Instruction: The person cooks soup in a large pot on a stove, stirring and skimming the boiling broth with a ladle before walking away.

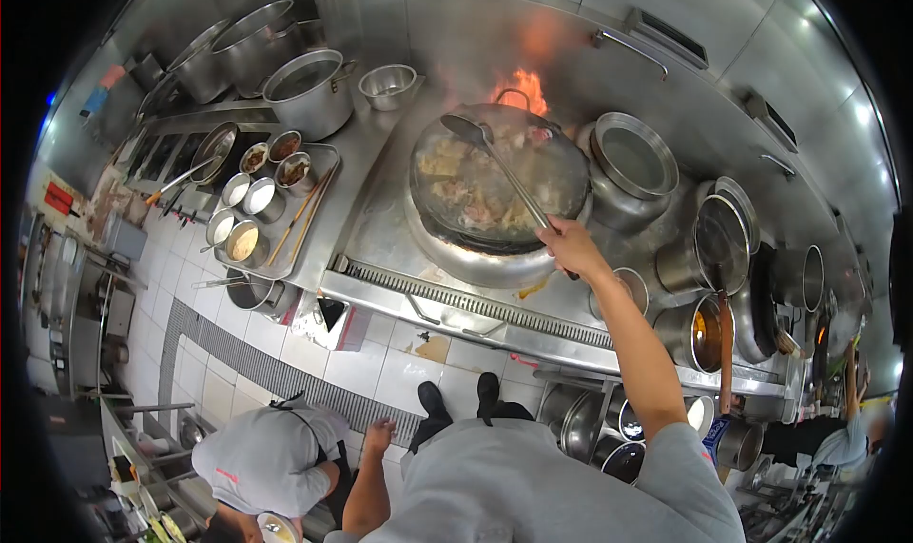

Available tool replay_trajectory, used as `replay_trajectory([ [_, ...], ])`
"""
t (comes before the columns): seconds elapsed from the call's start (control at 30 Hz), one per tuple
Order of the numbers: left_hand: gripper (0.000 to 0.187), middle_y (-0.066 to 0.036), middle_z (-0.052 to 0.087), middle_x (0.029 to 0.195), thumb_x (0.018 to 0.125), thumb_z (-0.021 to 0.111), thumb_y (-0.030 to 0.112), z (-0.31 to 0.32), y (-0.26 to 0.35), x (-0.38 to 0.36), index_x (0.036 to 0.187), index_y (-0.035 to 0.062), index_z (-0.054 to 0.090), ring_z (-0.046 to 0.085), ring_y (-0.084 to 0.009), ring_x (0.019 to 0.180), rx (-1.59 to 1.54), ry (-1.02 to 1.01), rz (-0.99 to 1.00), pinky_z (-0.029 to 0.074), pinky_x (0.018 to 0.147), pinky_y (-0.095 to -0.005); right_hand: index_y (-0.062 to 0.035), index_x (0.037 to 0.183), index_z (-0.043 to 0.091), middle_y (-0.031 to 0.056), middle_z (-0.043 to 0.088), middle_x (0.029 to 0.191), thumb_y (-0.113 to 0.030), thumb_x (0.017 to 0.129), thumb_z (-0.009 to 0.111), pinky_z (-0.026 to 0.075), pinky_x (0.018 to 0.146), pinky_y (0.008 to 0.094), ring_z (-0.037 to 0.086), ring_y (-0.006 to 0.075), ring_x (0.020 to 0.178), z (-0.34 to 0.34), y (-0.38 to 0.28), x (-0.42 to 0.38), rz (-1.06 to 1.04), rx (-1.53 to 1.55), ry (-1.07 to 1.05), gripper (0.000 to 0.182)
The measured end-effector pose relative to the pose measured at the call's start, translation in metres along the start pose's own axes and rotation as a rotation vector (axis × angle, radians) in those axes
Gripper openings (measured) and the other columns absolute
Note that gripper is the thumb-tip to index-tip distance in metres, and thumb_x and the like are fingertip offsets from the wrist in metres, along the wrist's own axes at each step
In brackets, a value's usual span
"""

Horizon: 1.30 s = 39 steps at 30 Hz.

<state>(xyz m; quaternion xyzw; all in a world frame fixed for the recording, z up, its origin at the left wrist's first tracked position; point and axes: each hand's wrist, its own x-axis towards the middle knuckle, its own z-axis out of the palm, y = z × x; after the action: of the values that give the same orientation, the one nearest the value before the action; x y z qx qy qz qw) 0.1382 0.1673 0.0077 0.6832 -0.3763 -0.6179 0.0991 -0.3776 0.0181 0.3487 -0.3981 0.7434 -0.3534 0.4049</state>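
Note:
A large dark wok [499, 177] sits on the round burner, with flames [521, 91] rising behind it. Pale chopped food and pinkish pieces lie inside it under steam. My right hand [571, 246] is wrapped round the handle of a long metal ladle [509, 174], whose bowl is over the wok's upper left part. Away from the stove, my left hand [379, 436] hangs low beside my body, its fingers partly curled and apart, with nothing seen in it.
On the left, a tray [328, 163] bears seasoning containers and chopsticks. Pots [309, 91] stand behind it. A water-filled pot [635, 155] and more pots [704, 339] stand right of the wok. A co-worker [271, 457] bends at lower left; another person [837, 443] is at far right.

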Motion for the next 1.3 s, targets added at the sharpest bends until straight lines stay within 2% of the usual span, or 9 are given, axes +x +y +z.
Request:
replay_trajectory([
  [0.13,0.041,-0.013,0.063,0.083,0.076,0.059,0.015,0.000,0.005,0.009,0.110,-0.0073,0.054,0.060,-0.0153,0.068,-0.001,-0.042,-0.008,0.048,0.060,-0.0260,-0.0053,0.095,0.055,-0.0016,0.043,0.055,-0.021,0.089,0.052,0.028,0.033,0.0244,0.037,0.0069,0.037,-0.008,-0.008,-0.017,0.170,0.324,-0.099,0.017],
  [0.3,0.037,-0.013,0.064,0.085,0.077,0.059,0.015,-0.004,0.002,0.025,0.107,-0.0066,0.056,0.061,-0.0157,0.071,0.052,-0.030,0.036,0.048,0.060,-0.0263,-0.0058,0.100,0.056,-0.0019,0.043,0.056,-0.021,0.089,0.052,0.027,0.032,0.0229,0.036,0.0056,0.037,-0.044,-0.011,-0.045,0.207,0.187,-0.087,0.019],
  [0.5,0.032,-0.013,0.065,0.086,0.079,0.057,0.014,-0.007,0.021,0.015,0.104,-0.0056,0.057,0.061,-0.0160,0.071,0.054,-0.022,0.031,0.049,0.059,-0.0266,-0.0001,0.101,0.055,0.0099,0.053,0.061,-0.024,0.086,0.053,0.042,0.043,0.0331,0.050,0.0179,0.042,-0.021,0.035,-0.022,-0.135,-0.311,0.136,0.028],
  [0.57,0.031,-0.013,0.065,0.085,0.080,0.056,0.013,-0.006,0.022,0.013,0.104,-0.0055,0.057,0.061,-0.0161,0.071,0.089,-0.015,0.016,0.049,0.059,-0.0265,0.0015,0.101,0.053,0.0157,0.056,0.066,-0.025,0.085,0.053,0.045,0.050,0.0361,0.054,0.0236,0.047,0.002,0.046,-0.009,-0.521,-0.645,0.390,0.032],
  [0.6,0.031,-0.013,0.065,0.085,0.079,0.056,0.013,-0.006,0.017,0.018,0.104,-0.0060,0.057,0.061,-0.0161,0.070,0.058,-0.008,0.042,0.049,0.059,-0.0263,0.0015,0.101,0.053,0.0157,0.056,0.066,-0.025,0.085,0.053,0.045,0.050,0.0361,0.054,0.0236,0.047,0.005,0.043,-0.010,-0.520,-0.646,0.393,0.032],
  [0.67,0.031,-0.013,0.064,0.085,0.079,0.056,0.013,-0.005,0.017,0.020,0.103,-0.0065,0.057,0.061,-0.0160,0.069,0.024,-0.003,0.071,0.049,0.058,-0.0261,-0.0011,0.103,0.054,0.0093,0.053,0.062,-0.026,0.087,0.053,0.041,0.044,0.0323,0.050,0.0176,0.043,0.004,0.007,-0.028,0.032,-0.175,0.061,0.029],
  [0.77,0.032,-0.013,0.064,0.084,0.078,0.055,0.012,-0.003,0.026,0.013,0.103,-0.0080,0.056,0.060,-0.0158,0.068,0.079,-0.002,0.051,0.049,0.058,-0.0261,-0.0042,0.103,0.055,0.0017,0.047,0.058,-0.026,0.088,0.052,0.035,0.038,0.0272,0.043,0.0106,0.040,-0.024,-0.008,-0.047,0.213,0.269,-0.052,0.026],
  [1.0,0.040,-0.016,0.064,0.085,0.077,0.058,0.014,-0.006,-0.010,0.021,0.108,-0.0100,0.053,0.061,-0.0173,0.066,0.085,-0.064,-0.004,0.049,0.058,-0.0265,-0.0012,0.105,0.053,-0.0021,0.042,0.056,-0.022,0.089,0.053,0.029,0.034,0.0234,0.038,0.0065,0.037,-0.050,-0.020,-0.129,0.105,0.132,-0.024,0.026],
  [1.3,0.042,-0.015,0.064,0.080,0.078,0.059,0.019,-0.015,-0.005,0.060,0.109,-0.0091,0.054,0.060,-0.0169,0.061,0.174,-0.108,0.088,0.048,0.056,-0.0281,-0.0004,0.119,0.048,-0.0020,0.041,0.053,-0.022,0.089,0.053,0.030,0.034,0.0236,0.038,0.0063,0.038,-0.027,-0.008,-0.181,0.256,0.063,-0.112,0.038],
])
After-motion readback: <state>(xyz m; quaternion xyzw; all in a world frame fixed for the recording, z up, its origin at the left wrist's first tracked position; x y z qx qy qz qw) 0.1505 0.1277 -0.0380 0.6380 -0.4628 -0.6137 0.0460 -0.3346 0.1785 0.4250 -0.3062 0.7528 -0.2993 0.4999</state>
